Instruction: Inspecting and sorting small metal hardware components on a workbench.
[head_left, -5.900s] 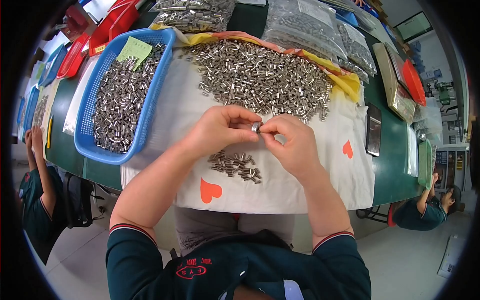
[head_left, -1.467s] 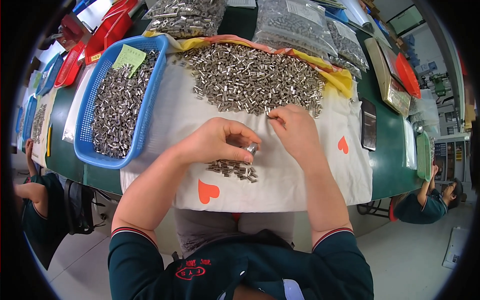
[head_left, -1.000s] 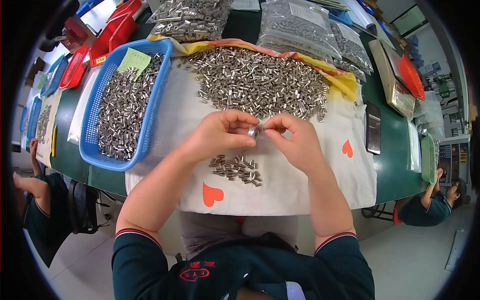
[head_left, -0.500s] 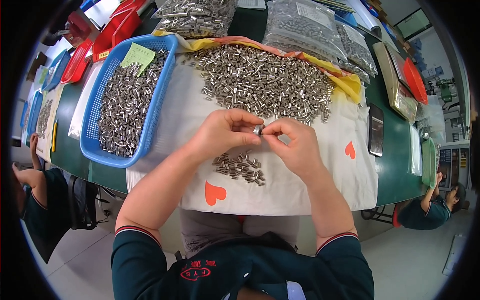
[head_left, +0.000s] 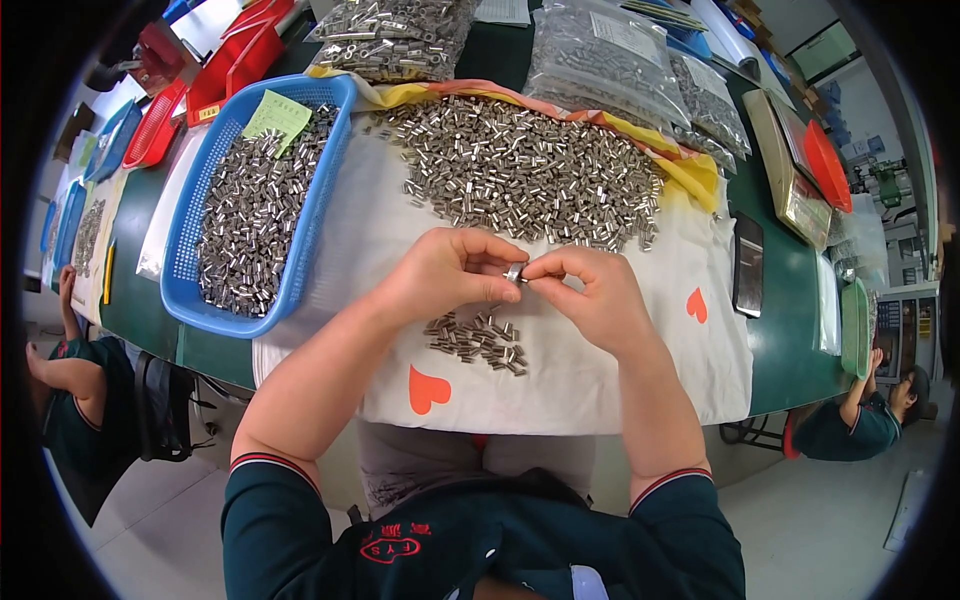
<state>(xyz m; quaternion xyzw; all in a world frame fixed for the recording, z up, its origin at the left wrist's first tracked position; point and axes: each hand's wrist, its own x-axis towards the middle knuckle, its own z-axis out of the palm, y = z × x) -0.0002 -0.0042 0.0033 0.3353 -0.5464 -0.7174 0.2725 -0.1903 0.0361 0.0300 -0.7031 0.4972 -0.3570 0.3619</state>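
Note:
My left hand (head_left: 455, 270) pinches a small, shiny, round metal piece (head_left: 514, 271) between thumb and fingers. The fingertips of my right hand (head_left: 590, 290) are pressed together at the piece's right side; whatever they grip there is too small to make out. Just below the hands lies a small group of short metal cylinders (head_left: 478, 343) on a white cloth (head_left: 580, 390) with orange hearts. Beyond my fingers spreads a much larger heap of similar cylinders (head_left: 530, 170).
A blue plastic basket (head_left: 185, 260) of metal cylinders, with a green paper slip, stands at the left. Clear bags of metal parts (head_left: 600, 65) line the back. On the right lie a dark phone (head_left: 747, 265) and a red tray (head_left: 828, 165). Other people sit at both sides.
Both hands sit slightly lower in the picture, still together at the round metal piece, which appears a little tilted. The surrounding cylinders look unchanged.

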